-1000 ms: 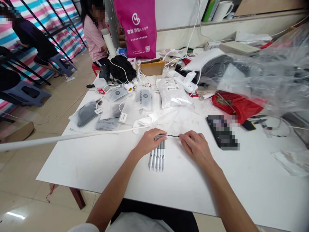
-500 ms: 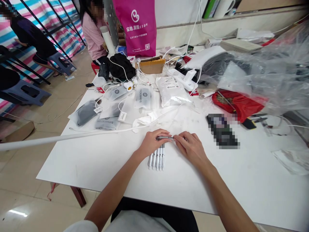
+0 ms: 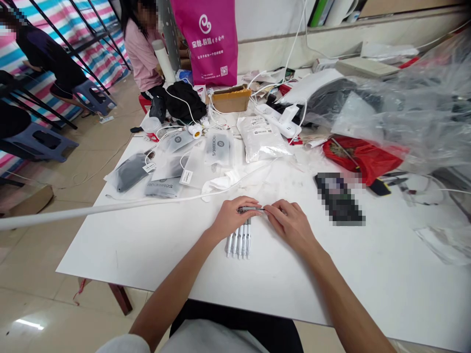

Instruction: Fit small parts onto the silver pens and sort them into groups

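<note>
Several white pens [image 3: 240, 240] lie side by side on the white table [image 3: 154, 245], tips toward me. My left hand [image 3: 231, 215] is closed over their far ends and pinches a short grey pen piece [image 3: 250, 209]. My right hand [image 3: 290, 224] is pinched on the other end of that same piece, so both hands meet just above the row of pens.
Packaged goods in frosted bags [image 3: 172, 166], a silver pouch [image 3: 260, 139], a cardboard box [image 3: 231, 100], a magenta bag [image 3: 211, 41], a red bag [image 3: 362, 157] and crumpled clear plastic [image 3: 412, 108] crowd the far half. A long white tube [image 3: 91, 211] crosses left. People sit on stools at far left.
My right hand slid left along a thin dark rod until it met the left hand; the rod no longer shows between them. The last half second shows no movement.
</note>
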{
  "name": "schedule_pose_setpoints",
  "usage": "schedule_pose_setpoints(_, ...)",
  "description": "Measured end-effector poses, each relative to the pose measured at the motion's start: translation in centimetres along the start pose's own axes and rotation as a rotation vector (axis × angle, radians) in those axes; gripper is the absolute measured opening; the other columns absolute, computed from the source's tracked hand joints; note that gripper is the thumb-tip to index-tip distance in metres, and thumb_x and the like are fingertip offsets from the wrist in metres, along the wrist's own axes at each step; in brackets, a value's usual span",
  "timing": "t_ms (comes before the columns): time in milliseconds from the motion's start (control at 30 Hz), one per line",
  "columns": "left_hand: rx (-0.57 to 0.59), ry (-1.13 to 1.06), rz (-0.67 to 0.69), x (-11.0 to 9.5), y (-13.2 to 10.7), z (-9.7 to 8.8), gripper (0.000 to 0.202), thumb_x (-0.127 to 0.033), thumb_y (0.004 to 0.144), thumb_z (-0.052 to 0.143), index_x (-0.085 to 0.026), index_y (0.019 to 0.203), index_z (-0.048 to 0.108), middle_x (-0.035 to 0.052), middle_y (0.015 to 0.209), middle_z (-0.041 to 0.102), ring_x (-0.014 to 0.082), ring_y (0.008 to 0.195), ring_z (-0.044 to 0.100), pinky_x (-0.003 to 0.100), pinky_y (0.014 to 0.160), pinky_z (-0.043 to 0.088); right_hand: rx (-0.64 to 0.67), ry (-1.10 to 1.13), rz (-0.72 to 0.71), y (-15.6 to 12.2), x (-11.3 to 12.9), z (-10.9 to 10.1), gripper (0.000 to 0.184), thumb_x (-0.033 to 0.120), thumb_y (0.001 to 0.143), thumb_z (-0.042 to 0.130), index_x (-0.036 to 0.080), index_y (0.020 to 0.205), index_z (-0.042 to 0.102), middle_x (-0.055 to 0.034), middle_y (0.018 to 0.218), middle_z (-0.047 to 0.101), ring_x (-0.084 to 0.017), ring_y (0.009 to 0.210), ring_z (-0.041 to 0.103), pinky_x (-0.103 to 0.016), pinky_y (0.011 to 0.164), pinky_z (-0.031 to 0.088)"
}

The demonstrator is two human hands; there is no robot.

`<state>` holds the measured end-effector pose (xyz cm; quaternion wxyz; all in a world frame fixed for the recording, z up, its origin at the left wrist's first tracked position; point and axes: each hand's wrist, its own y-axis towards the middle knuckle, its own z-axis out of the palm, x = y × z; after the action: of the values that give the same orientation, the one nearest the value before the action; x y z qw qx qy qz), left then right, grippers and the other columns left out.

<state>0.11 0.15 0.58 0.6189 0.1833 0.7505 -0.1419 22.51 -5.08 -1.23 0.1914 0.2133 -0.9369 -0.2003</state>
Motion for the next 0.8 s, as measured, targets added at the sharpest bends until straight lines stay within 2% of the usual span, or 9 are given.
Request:
schedule_pose_setpoints(133,-0.006,0.006,0.013,-0.2,0.2,-0.4,0.028,-0.036,0.090,0.085,-0.024,0.114,0.075,0.0034,0.112,0.083,0.0221,0.113,0.078,0.036,0.101,0.061,-0.006,-0.008,0.011,0.0,-0.3,-0.2,0.018,0.022,0.109,0.052,0.024,0.117,0.068,-0.0067,0.098,0.067,-0.018,0.078,0.058,-0.035,0.078,0.042)
schedule_pose_setpoints(267,-0.088,0.028,0.061,-0.5,0.5,-1.0,0.024,-0.025,0.090,0.084,-0.022,0.112,0.075,0.0042,0.109,0.083,0.0206,0.109,0.078,0.036,0.104,0.059,-0.043,-0.018,0.032,-0.2,-1.2,-0.8,0.017,0.021,0.108,0.054,0.023,0.118,0.067,-0.0065,0.099,0.067,-0.019,0.082,0.061,-0.036,0.078,0.041)
schedule_pose_setpoints(400,-0.143,0.065,0.079,-0.7,0.6,-1.4,0.022,-0.023,0.091,0.083,-0.023,0.112,0.077,0.0035,0.109,0.082,0.0206,0.110,0.077,0.036,0.103,0.059,-0.080,-0.029,0.060,-0.3,-1.8,-1.3,0.016,0.020,0.107,0.056,0.023,0.117,0.067,-0.0057,0.098,0.066,-0.018,0.081,0.060,-0.036,0.077,0.041)
schedule_pose_setpoints(800,-0.098,0.035,0.121,-0.2,0.4,-0.7,0.023,-0.026,0.091,0.083,-0.025,0.113,0.077,0.0046,0.110,0.080,0.0221,0.108,0.077,0.037,0.101,0.058,-0.072,-0.059,0.005,-0.2,-1.2,-0.4,0.015,0.021,0.107,0.057,0.023,0.118,0.067,-0.0056,0.098,0.067,-0.017,0.082,0.061,-0.035,0.078,0.042)
